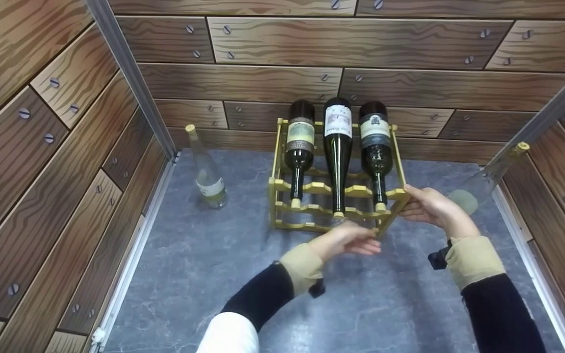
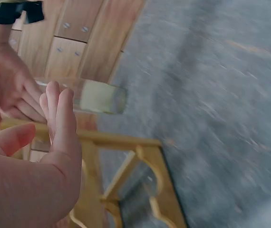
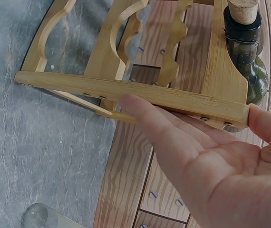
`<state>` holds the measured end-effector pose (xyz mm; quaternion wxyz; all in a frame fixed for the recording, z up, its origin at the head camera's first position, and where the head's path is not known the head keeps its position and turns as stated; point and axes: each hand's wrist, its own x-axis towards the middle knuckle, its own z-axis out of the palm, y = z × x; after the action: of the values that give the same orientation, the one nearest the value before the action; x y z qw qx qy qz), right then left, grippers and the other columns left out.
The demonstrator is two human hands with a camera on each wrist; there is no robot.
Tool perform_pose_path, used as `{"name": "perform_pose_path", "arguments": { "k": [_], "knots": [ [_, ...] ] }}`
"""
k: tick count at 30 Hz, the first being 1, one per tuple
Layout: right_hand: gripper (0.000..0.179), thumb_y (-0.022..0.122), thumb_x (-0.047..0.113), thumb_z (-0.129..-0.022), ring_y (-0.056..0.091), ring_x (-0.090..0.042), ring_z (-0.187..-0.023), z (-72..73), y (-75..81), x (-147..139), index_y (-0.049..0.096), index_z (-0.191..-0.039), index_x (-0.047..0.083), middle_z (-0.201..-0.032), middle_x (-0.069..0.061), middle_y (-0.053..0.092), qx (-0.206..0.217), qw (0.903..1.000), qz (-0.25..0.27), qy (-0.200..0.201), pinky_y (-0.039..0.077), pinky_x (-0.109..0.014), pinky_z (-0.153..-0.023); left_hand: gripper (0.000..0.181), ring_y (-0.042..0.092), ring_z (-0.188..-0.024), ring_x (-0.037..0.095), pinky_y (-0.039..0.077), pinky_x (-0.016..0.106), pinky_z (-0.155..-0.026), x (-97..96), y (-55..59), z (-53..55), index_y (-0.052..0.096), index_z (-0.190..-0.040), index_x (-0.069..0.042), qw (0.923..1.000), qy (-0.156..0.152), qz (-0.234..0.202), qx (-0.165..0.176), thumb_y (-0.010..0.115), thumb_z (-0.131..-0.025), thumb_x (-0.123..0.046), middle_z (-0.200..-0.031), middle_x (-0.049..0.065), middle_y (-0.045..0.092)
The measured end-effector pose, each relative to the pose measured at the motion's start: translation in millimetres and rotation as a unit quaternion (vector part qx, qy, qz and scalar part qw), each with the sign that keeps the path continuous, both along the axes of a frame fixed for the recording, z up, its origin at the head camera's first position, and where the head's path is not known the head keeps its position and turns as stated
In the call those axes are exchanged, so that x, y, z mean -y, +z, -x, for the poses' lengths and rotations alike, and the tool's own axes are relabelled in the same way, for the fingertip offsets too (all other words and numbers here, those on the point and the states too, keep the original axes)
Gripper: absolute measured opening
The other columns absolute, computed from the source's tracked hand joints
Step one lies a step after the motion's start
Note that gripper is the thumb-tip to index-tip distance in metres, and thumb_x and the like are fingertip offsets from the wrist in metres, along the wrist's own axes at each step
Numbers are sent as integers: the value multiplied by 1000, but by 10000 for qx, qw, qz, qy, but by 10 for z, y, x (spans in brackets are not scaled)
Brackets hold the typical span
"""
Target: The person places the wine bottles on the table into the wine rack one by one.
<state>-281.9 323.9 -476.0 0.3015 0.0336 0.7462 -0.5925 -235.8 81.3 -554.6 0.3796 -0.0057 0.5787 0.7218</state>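
Note:
A small wooden wine rack (image 1: 318,187) stands on the grey floor. On its top tier lie three dark wine bottles, necks toward me: the left bottle (image 1: 299,142), the middle bottle (image 1: 337,147) and the right bottle (image 1: 375,152). My right hand (image 3: 197,161) lays straight fingers along the rack's right side, its thumb touching the upper end of the front post. Just before the rack's lower front, below the middle bottle's cork, my left hand (image 1: 344,238) holds nothing, fingers stretched out to the right. The left wrist view shows its thumb (image 2: 16,137) apart from the fingers.
A clear corked bottle (image 1: 209,179) stands on the floor left of the rack. Another clear bottle (image 1: 478,189) stands to the right, behind my right hand. Wood-patterned walls (image 1: 272,41) enclose the back and both sides, with metal strips (image 1: 135,83) along the corners.

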Motion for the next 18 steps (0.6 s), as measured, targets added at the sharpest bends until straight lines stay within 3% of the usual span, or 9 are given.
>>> {"name": "perform_pose_path", "arguments": {
  "k": [4,9,13,15,18],
  "knots": [
    [72,31,39,-116,76,-13,-97,-9,3,-2,36,-146,-26,-114,-18,78,-60,10000,-66,15,64,-25,-89,29,74,-117,44,61,48,-102,326,-122,-24,68,-125,10,9988,-324,250,-252,56,-109,-11,-128,38,66],
    [71,31,39,-116,75,-13,-97,-14,2,-16,36,-146,-25,-110,-14,78,-80,9999,-71,-14,64,-25,-89,33,78,-109,41,66,43,-93,842,-230,6,70,-122,11,9934,-578,865,-476,55,-110,-16,-123,38,69],
    [68,32,37,-116,76,-12,-94,-21,-2,-24,39,-144,-24,-103,-9,79,-82,9999,-19,-80,64,-25,-88,40,79,-105,39,67,42,-90,1272,-292,58,63,-131,13,9906,-479,1222,-388,55,-111,-21,-123,37,69],
    [68,33,38,-116,76,-11,-92,-24,-5,-16,39,-144,-24,-101,-7,79,-80,9999,-5,-95,64,-24,-87,56,79,-105,40,66,46,-94,1478,-297,80,46,-147,17,9896,-319,1367,-312,59,-110,-23,-124,37,69],
    [69,33,38,-116,76,-11,-93,-25,-8,-3,37,-145,-25,-102,-6,79,-94,9999,-31,-66,64,-25,-89,70,79,-106,38,63,49,-100,1754,-296,99,42,-149,18,9795,-243,1968,-353,67,-105,-30,-122,34,71]
  ]
}}
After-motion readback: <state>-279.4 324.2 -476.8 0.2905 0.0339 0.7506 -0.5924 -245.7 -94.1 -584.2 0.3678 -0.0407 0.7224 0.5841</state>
